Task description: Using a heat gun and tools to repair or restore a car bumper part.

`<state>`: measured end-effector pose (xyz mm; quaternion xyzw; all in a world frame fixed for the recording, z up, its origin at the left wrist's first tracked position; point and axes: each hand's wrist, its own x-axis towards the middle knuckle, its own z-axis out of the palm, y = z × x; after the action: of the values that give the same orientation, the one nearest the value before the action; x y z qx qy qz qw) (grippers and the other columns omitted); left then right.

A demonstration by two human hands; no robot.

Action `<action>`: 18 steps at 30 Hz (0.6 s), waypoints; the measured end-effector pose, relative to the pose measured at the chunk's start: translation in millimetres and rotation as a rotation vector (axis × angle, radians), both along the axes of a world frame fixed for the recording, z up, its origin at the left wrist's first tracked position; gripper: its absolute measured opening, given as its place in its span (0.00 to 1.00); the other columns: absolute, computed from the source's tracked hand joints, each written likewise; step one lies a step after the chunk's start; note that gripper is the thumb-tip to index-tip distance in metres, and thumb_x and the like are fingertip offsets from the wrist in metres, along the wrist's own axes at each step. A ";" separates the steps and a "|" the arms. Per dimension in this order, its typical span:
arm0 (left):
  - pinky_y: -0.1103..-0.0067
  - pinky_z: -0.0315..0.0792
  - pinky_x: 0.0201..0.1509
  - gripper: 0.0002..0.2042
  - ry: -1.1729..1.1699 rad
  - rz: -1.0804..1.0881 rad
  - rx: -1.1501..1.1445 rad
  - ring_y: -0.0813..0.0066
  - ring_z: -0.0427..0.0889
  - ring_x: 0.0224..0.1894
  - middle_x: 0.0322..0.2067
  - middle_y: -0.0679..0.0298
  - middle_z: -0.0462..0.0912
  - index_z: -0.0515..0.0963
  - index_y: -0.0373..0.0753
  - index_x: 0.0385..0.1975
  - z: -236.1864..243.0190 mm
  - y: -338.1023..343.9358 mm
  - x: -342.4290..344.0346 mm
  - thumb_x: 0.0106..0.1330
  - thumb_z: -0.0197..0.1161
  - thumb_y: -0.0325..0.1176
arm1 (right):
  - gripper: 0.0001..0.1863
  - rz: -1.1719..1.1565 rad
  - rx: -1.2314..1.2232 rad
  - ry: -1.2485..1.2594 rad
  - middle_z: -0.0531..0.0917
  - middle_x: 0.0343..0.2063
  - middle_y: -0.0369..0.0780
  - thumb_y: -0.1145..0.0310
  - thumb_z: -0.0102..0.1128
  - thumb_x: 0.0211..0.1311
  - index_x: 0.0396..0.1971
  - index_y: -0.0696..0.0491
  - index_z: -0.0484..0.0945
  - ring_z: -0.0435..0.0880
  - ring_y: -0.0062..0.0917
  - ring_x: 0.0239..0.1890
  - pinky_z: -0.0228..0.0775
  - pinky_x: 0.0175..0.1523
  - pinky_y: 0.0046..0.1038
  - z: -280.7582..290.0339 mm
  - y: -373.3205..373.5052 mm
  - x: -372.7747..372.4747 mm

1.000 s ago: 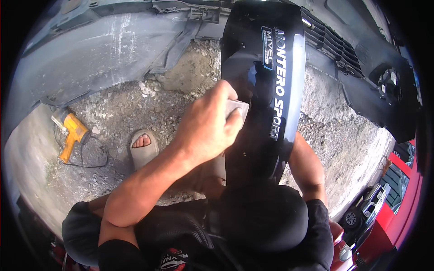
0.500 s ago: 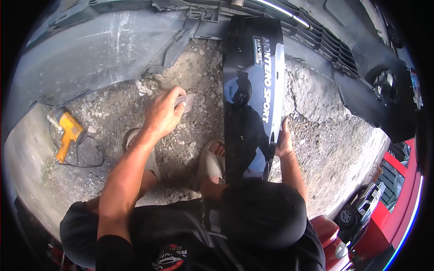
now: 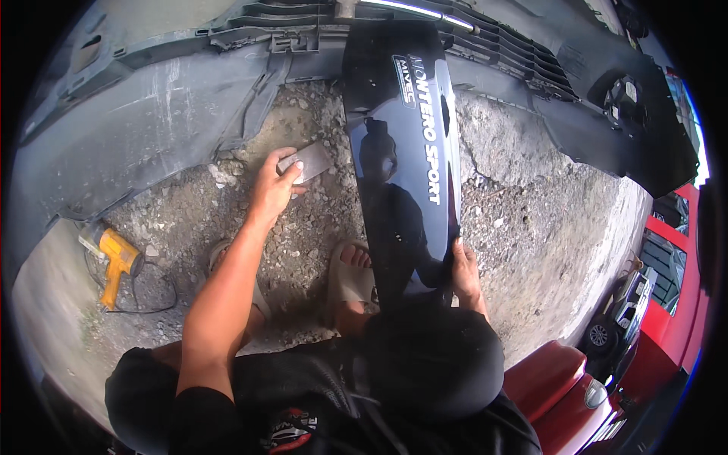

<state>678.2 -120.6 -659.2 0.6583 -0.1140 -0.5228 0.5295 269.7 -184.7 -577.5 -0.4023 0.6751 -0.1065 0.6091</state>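
My left hand (image 3: 274, 186) pinches a flat, grey-brown rectangular piece (image 3: 307, 162) with the thumb on top; whether it is sandpaper or a scraper I cannot tell. It is held over the gravel, apart from the panel. A long, glossy black car trim panel (image 3: 398, 243) with white lettering stands between my legs, its near end by my right knee. My right hand (image 3: 467, 273) grips the panel's right edge near that end; the fingers behind it are partly hidden.
Across the far side lies a large grey car bumper (image 3: 163, 98) with a slatted grille (image 3: 523, 64). A yellow heat gun (image 3: 117, 265) and its cord rest on the gravel at left. Red bodywork (image 3: 550, 383) and a parked vehicle (image 3: 618, 318) are at right.
The whole view has shifted slightly. My left hand has turned, so more of the flat piece's face shows. The panel appears farther left and tilted, with my right hand still on its edge.
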 end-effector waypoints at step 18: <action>0.71 0.74 0.58 0.22 0.587 -0.279 -0.652 0.71 0.79 0.53 0.53 0.62 0.79 0.70 0.37 0.61 227.7 -153.7 -96.9 0.68 0.62 0.30 | 0.28 -0.175 -0.245 0.020 0.85 0.30 0.37 0.48 0.51 0.76 0.38 0.61 0.83 0.81 0.18 0.28 0.73 0.34 0.22 183.7 -60.9 -25.9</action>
<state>581.3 -274.2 -431.5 0.2595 -0.2054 -0.6903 0.6433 243.8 -245.6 -393.8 -0.4144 0.6954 -0.2368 0.5372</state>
